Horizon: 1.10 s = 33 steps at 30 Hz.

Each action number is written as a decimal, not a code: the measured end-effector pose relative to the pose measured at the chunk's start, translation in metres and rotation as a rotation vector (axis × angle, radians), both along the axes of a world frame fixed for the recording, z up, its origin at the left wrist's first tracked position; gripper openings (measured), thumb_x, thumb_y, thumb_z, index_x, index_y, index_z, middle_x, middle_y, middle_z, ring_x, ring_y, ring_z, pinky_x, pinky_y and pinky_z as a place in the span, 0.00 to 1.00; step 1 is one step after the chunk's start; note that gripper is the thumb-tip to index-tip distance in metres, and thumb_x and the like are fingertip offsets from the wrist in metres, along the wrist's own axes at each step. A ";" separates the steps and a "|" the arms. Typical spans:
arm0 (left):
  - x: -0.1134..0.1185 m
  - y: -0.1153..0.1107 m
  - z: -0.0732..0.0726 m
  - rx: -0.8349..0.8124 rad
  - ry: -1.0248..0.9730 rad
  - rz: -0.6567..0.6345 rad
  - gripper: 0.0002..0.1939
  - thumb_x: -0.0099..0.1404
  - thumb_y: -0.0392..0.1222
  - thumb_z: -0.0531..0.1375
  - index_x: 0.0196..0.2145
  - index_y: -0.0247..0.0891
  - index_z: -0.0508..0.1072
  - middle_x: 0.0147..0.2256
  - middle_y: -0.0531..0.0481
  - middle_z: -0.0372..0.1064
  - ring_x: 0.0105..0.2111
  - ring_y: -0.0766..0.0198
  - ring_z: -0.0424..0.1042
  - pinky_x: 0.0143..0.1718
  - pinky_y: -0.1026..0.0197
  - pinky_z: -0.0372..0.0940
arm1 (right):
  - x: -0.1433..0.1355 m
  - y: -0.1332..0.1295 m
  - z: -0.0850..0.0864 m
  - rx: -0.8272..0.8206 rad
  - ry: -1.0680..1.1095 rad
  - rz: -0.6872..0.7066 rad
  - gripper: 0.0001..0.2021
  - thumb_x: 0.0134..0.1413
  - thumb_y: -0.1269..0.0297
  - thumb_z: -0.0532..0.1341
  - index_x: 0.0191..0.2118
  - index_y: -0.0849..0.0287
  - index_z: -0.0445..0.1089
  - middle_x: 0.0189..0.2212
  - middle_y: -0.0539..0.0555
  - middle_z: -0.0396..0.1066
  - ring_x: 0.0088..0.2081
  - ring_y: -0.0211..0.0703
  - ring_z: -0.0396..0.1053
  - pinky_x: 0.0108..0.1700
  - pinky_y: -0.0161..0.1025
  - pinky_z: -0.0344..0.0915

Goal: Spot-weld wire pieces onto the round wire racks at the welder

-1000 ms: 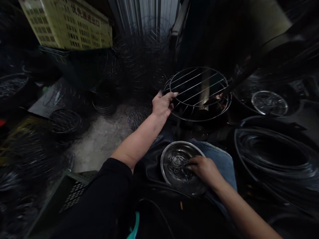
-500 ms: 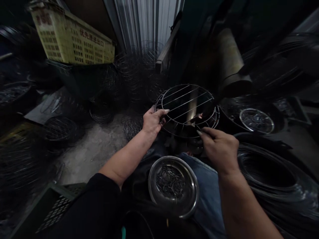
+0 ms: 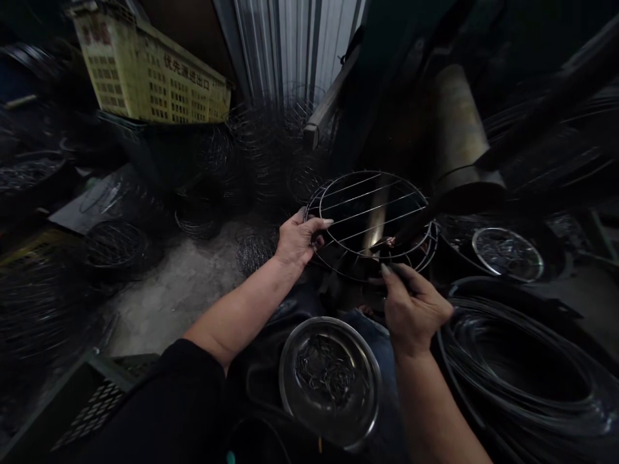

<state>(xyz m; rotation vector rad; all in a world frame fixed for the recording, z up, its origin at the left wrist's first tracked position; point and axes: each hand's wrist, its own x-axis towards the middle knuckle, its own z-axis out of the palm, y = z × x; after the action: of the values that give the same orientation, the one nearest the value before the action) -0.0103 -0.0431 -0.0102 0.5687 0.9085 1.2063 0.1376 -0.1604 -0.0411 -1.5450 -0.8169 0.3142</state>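
Note:
A round wire rack [image 3: 355, 191] with parallel bars and a double rim is held up in front of me, close to a machine's metal electrode [image 3: 378, 222]. My left hand [image 3: 297, 241] grips its left rim, thumb on top and fingers beneath. At the near edge my right hand [image 3: 413, 303] is closed in a pinch, thumb against the forefinger. Whatever sits between those fingertips is too small and dark to make out. Below the rack, a steel bowl [image 3: 285, 380] holding short bent wire pieces [image 3: 329, 370] rests by my lap.
A yellow crate [image 3: 188, 96] stands at the back left. Wire coils [image 3: 483, 328] lie at the right, beside a round wire piece [image 3: 507, 254]. A thick metal cylinder [image 3: 461, 122] juts out above. Wire racks [image 3: 116, 245] are piled at left, and a green crate [image 3: 91, 393] sits near.
The view has shifted a little. The rack sits slightly lower and further right in view. My right hand has moved slightly down, while my left keeps its hold on the rim.

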 end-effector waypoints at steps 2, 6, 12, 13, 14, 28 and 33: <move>0.001 0.001 0.000 0.010 0.000 -0.009 0.19 0.39 0.32 0.71 0.29 0.38 0.69 0.25 0.58 0.67 0.24 0.72 0.65 0.24 0.67 0.57 | 0.000 -0.001 -0.002 -0.027 0.038 0.026 0.14 0.49 0.53 0.70 0.35 0.60 0.80 0.25 0.52 0.77 0.25 0.45 0.75 0.30 0.40 0.72; 0.002 0.003 0.002 -0.017 -0.007 0.006 0.18 0.39 0.31 0.70 0.29 0.37 0.69 0.25 0.57 0.67 0.24 0.72 0.65 0.23 0.67 0.56 | -0.004 -0.002 -0.003 -0.018 0.157 0.018 0.16 0.48 0.53 0.71 0.37 0.61 0.79 0.21 0.50 0.74 0.19 0.43 0.71 0.23 0.38 0.69; 0.002 0.008 0.006 -0.013 0.010 -0.016 0.19 0.38 0.31 0.70 0.29 0.37 0.70 0.25 0.57 0.67 0.24 0.71 0.65 0.23 0.66 0.55 | -0.001 0.004 -0.013 0.065 -0.048 -0.089 0.16 0.48 0.51 0.70 0.34 0.60 0.78 0.28 0.54 0.77 0.29 0.48 0.77 0.35 0.45 0.75; 0.002 0.008 0.005 -0.015 0.011 -0.013 0.19 0.38 0.31 0.70 0.29 0.37 0.70 0.25 0.57 0.67 0.24 0.71 0.65 0.23 0.66 0.55 | 0.001 0.005 -0.016 0.056 -0.080 -0.088 0.16 0.50 0.50 0.69 0.34 0.59 0.78 0.29 0.54 0.77 0.30 0.48 0.77 0.37 0.45 0.75; 0.002 0.009 0.005 -0.018 0.011 -0.007 0.19 0.38 0.30 0.70 0.30 0.37 0.71 0.25 0.57 0.67 0.24 0.71 0.65 0.23 0.66 0.55 | 0.002 0.006 -0.019 0.047 -0.103 -0.087 0.16 0.50 0.49 0.68 0.34 0.59 0.78 0.29 0.54 0.77 0.31 0.49 0.77 0.38 0.46 0.75; 0.008 0.019 -0.001 -0.025 -0.009 0.002 0.19 0.38 0.30 0.71 0.29 0.37 0.70 0.26 0.55 0.69 0.23 0.72 0.65 0.21 0.66 0.54 | -0.001 0.012 -0.011 0.072 0.010 -0.113 0.12 0.46 0.54 0.70 0.29 0.59 0.77 0.23 0.52 0.75 0.26 0.47 0.75 0.32 0.43 0.73; 0.011 0.025 -0.001 -0.056 -0.010 0.025 0.19 0.37 0.29 0.70 0.27 0.37 0.68 0.25 0.56 0.68 0.23 0.71 0.65 0.21 0.67 0.53 | 0.000 0.019 -0.007 0.088 0.039 -0.128 0.11 0.44 0.56 0.70 0.28 0.59 0.77 0.22 0.51 0.75 0.25 0.46 0.75 0.31 0.42 0.72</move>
<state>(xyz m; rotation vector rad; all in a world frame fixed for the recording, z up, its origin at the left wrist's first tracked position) 0.0009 -0.0180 -0.0107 0.5072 0.9407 1.2010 0.1377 -0.1419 -0.0483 -1.4966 -0.6894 0.2117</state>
